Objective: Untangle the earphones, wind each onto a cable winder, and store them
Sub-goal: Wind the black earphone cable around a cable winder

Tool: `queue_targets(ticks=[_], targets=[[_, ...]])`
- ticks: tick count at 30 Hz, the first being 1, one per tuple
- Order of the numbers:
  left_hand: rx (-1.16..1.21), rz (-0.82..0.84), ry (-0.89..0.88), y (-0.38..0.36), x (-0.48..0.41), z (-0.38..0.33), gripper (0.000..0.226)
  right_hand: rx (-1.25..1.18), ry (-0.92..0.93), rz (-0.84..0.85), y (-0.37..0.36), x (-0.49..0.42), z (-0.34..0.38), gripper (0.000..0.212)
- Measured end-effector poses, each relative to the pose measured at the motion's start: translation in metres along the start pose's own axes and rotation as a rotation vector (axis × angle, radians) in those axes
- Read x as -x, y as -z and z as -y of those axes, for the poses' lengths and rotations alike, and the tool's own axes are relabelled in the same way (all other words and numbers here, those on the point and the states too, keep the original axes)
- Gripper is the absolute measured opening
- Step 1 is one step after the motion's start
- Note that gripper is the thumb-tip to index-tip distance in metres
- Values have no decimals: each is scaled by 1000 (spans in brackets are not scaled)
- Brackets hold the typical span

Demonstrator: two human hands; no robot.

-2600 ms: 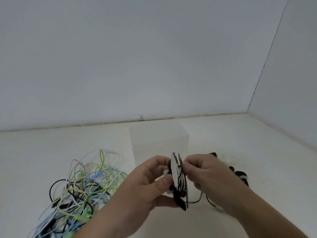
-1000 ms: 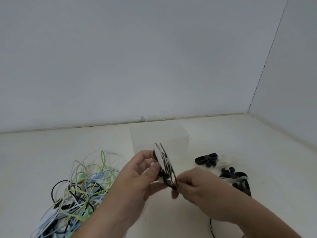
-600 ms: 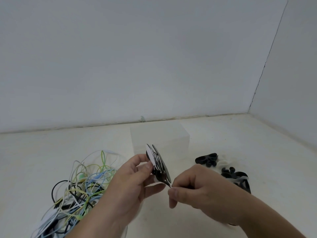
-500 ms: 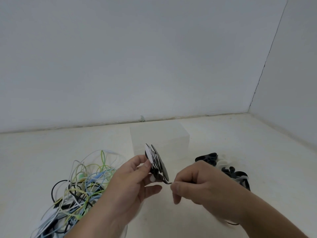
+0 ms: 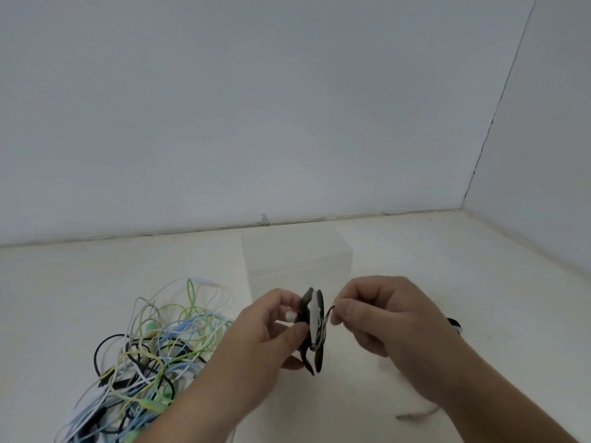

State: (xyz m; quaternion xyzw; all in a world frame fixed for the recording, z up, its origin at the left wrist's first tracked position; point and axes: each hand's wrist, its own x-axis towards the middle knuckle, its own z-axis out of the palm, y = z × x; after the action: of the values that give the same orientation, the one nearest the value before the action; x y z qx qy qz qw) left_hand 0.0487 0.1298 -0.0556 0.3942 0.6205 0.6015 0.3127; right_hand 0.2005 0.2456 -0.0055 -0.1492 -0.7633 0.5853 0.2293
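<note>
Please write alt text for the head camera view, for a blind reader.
A left hand grips a black-and-white cable winder while the right hand pinches the black earphone cable beside it. A tangle of coloured earphones lies at the left; a translucent box stands behind.

The cable winder point(image 5: 316, 324) is a flat black-and-white piece, seen edge-on and upright. It is held in the air just in front of the translucent storage box point(image 5: 297, 260), pinched between the thumb and fingers of the left hand point(image 5: 265, 334). A black earphone cable point(image 5: 328, 314) is wrapped on it, and the right hand point(image 5: 383, 318) pinches its loose end just beside the winder. The remaining earphones point(image 5: 144, 362) are a loose tangle of white, pale green, light blue and black cables. They lie on the counter point(image 5: 447, 266) in front and to the left of the box.
</note>
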Motion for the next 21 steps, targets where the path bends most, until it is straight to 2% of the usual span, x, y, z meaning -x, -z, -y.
queue_targets(ticks=[4, 7, 9, 12, 17, 21], targets=[[89, 36, 66, -4, 1, 2, 12, -91, -6, -61, 5, 0, 3, 18], [269, -69, 156, -4, -1, 2, 7, -182, -3, 66, 9, 3, 8, 14], [415, -104, 214, -1, -3, 2, 14, -186, 26, 161, 9, 5, 10, 15], [514, -92, 256, 0, -3, 2, 32, -165, 39, 247, 7, 5, 10, 14], [508, -30, 281, -3, -1, 3, 32, -271, 60, 224, 11, 5, 8, 8], [379, -35, 208, -5, -1, 5, 12, -252, 36, 95, 9, 4, 8, 12]])
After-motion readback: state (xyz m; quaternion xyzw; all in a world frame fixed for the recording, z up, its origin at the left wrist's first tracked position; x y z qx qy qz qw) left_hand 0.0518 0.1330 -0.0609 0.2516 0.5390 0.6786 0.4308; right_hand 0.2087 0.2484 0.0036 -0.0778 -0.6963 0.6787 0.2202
